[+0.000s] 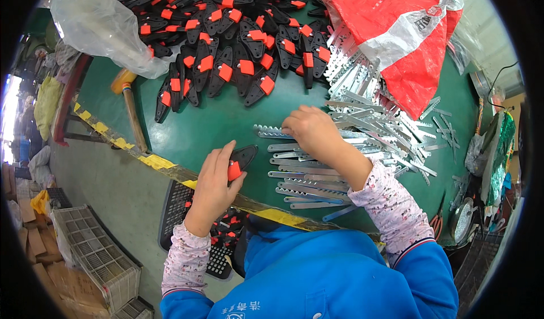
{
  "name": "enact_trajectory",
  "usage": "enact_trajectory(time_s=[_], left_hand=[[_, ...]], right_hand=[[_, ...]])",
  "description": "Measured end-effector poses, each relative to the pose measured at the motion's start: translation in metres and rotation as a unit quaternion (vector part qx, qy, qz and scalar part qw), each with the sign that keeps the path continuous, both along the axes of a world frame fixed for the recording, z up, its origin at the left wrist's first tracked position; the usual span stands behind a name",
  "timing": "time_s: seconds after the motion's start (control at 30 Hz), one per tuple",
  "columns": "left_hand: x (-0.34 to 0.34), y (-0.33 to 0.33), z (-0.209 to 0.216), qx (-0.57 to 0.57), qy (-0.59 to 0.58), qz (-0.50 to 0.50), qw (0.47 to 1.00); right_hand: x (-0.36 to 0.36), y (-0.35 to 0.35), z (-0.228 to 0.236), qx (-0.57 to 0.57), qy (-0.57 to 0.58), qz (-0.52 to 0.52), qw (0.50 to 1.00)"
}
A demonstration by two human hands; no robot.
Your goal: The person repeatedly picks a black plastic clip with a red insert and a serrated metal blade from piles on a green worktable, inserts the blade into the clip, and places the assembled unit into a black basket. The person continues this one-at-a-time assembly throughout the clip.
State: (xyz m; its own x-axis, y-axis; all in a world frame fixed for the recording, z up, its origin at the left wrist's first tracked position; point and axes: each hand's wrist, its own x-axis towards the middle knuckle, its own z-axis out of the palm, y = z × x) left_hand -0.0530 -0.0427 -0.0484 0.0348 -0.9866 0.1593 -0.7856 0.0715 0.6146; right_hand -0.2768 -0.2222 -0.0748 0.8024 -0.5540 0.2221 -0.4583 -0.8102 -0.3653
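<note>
My left hand is closed round a black plastic piece with a red block on it, just over the table's near edge. To its right, my right hand pinches a toothed silver metal strip with the fingertips. Below that hand, more metal strips lie roughly side by side, some with wavy toothed edges. A heap of similar strips spreads out beyond it. Farther back lies a large pile of black pointed pieces with red blocks.
A red and white bag lies over the strips at back right. At the left are a clear plastic bag and a mallet. Yellow and black tape lines the green table's edge. Below it sits a black crate with more pieces.
</note>
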Motion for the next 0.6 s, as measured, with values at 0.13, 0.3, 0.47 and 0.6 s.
enact_trajectory(time_s=[0.13,0.3,0.47,0.6], left_hand=[[0.008,-0.003,0.0,-0.019,-0.039,0.02,0.999],[0.012,-0.005,0.002,-0.005,-0.032,0.028,0.999],[0.014,-0.004,0.001,-0.005,-0.087,0.019,0.996],[0.015,-0.002,-0.003,-0.033,-0.065,0.032,0.997]], right_hand=[[0.001,0.008,0.011,0.076,-0.093,-0.022,0.993],[0.0,0.014,0.024,0.117,-0.102,-0.006,0.988],[-0.004,0.013,0.029,0.114,-0.055,0.018,0.992],[-0.001,0.018,0.034,0.103,-0.042,0.049,0.993]])
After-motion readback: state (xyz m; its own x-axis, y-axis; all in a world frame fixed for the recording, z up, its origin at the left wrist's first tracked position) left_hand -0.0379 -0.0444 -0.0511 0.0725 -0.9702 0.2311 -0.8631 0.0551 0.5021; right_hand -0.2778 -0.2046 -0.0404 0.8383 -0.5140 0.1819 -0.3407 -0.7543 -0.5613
